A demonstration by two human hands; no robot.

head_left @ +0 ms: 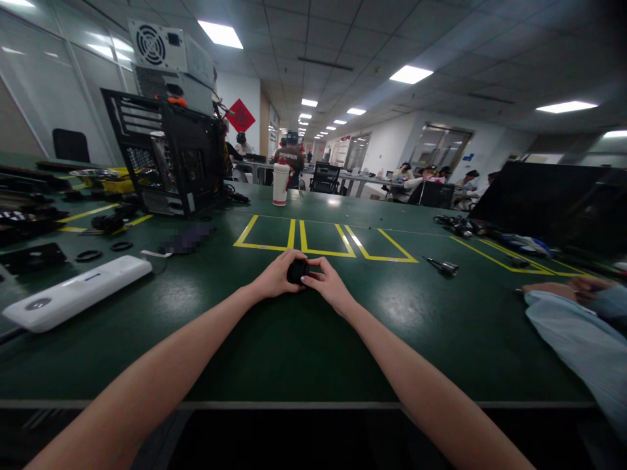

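A small round black object (296,271) is held between my two hands over the green table (294,339), just in front of the yellow tape outlines. My left hand (277,274) wraps around its left side, thumb and fingers curled on it. From the right, my right hand (325,281) pinches its edge with thumb and forefinger. What exactly the black object is cannot be made out.
At left lie a long white device (81,290), black rings (121,246) and an open black computer case (171,156). A white cup (281,183) stands behind. At right are a metal-tipped tool (443,266), cables (455,225) and another person's sleeved arms (573,326).
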